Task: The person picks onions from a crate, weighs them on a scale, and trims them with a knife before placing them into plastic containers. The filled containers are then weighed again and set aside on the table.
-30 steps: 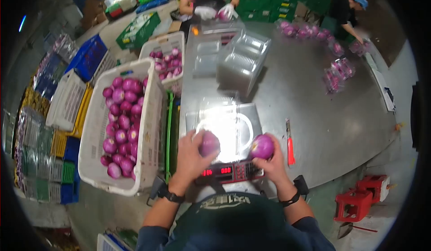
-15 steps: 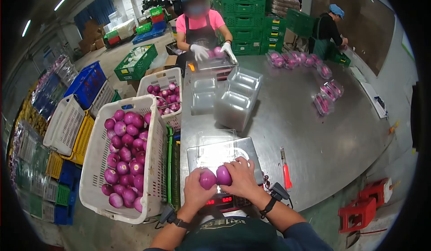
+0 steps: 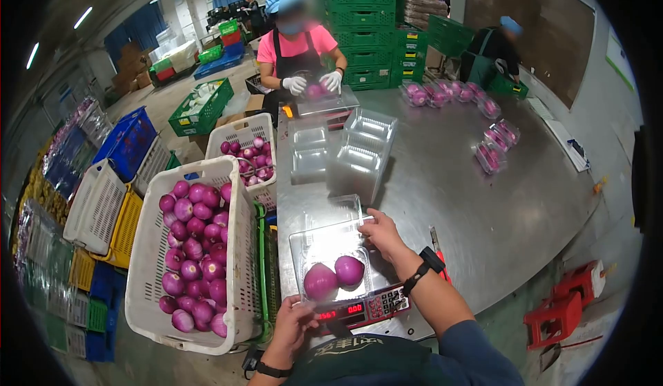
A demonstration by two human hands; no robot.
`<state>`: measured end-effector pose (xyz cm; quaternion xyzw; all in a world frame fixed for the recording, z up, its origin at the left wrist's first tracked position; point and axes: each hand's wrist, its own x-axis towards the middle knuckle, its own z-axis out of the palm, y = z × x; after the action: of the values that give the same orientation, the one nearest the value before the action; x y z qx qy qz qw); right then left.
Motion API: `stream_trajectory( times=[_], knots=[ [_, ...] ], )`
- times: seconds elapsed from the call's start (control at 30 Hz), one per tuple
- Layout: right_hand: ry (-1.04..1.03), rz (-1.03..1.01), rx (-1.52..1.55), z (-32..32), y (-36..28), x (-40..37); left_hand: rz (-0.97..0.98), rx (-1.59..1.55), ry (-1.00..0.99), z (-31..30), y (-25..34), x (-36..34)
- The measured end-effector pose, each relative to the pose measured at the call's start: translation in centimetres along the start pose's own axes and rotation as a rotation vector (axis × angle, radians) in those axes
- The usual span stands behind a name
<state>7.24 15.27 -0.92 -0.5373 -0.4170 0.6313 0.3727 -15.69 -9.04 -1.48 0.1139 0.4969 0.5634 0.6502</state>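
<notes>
Two purple onions (image 3: 335, 277) lie side by side in an open clear plastic clamshell box (image 3: 362, 288) on the digital scale (image 3: 397, 302), whose red display is lit. My right hand (image 3: 385, 235) is at the back right of the scale, thumb and fingers closed at the edge of the box's clear lid (image 3: 345, 205). Loosely curled with its fingers apart, my left hand (image 3: 293, 322) is by the front left corner of the scale, close to the larger onion, and holds nothing visible.
A white crate of onions (image 3: 238, 268) stands left of the steel table (image 3: 483, 234). Stacked clear boxes (image 3: 362, 158) are behind the scale, a red-handled knife (image 3: 440, 258) to its right. Packed onions (image 3: 489, 156) lie farther back. A co-worker (image 3: 297, 54) handles onions opposite.
Both hands have let go of the two onions, which now rest in the box. My right hand has moved back to the lid; my left hand has drawn down toward me.
</notes>
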Motion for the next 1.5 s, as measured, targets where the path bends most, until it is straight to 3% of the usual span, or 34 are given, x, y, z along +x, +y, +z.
stream_trajectory(
  times=[0.07,0.17,0.23,0.27,0.33,0.37,0.43,0.53,0.87,0.97,1.07,1.2,1.23,1.33,1.4,1.5],
  knots=[
    [-0.096,-0.211,-0.158,-0.7,-0.6,-1.6,0.011,-0.027,-0.025,-1.0,-0.4,-0.1],
    [-0.169,-1.014,-0.892,-3.7,-0.2,-7.3,0.038,-0.075,-0.047,-0.9,-0.1,-0.1],
    [-0.393,-0.662,-1.130,-4.2,-1.7,-12.9,0.037,-0.095,-0.039,-1.0,-0.5,-0.1],
    [-0.447,-0.553,-0.994,-4.5,-0.6,-14.2,0.027,-0.108,-0.032,-1.5,-0.9,0.5],
    [-0.409,-0.287,-0.739,-3.9,1.1,-15.4,0.015,-0.120,-0.025,-1.7,-1.3,1.1],
    [-0.410,-0.287,-0.743,-3.5,2.7,-15.3,0.001,-0.028,0.014,-1.3,-1.3,1.4],
    [-0.216,0.020,-0.064,-3.0,5.9,-14.0,-0.001,0.078,0.074,-0.5,-1.0,1.6],
    [-0.168,0.165,0.034,-3.7,6.7,-13.4,0.003,0.162,0.043,-0.5,-0.9,2.0],
    [-0.158,0.140,-0.039,-4.4,7.1,-12.9,0.061,0.161,0.064,1.0,-0.7,1.3],
    [-0.161,0.049,0.013,-5.3,6.8,-13.8,0.163,0.238,0.111,0.5,-0.6,0.6],
    [-0.098,0.089,0.067,-6.7,6.8,-13.7,0.305,0.338,0.160,0.4,-1.0,2.3],
    [-0.034,0.080,0.021,-7.4,6.5,-13.5,0.251,0.575,0.182,3.0,-0.4,3.2],
    [-0.035,0.087,0.020,-7.7,6.4,-13.8,0.235,0.510,0.104,4.3,-0.1,2.9],
    [-0.069,0.057,0.015,-8.3,5.5,-13.8,0.301,0.501,0.116,4.8,-1.6,4.2],
    [0.017,0.046,0.036,-8.9,6.0,-13.9,0.268,0.465,0.108,5.1,-2.0,4.8],
    [0.051,0.005,-0.058,-10.3,7.0,-13.5,0.259,0.657,0.102,5.9,-3.0,5.8]
  ],
)
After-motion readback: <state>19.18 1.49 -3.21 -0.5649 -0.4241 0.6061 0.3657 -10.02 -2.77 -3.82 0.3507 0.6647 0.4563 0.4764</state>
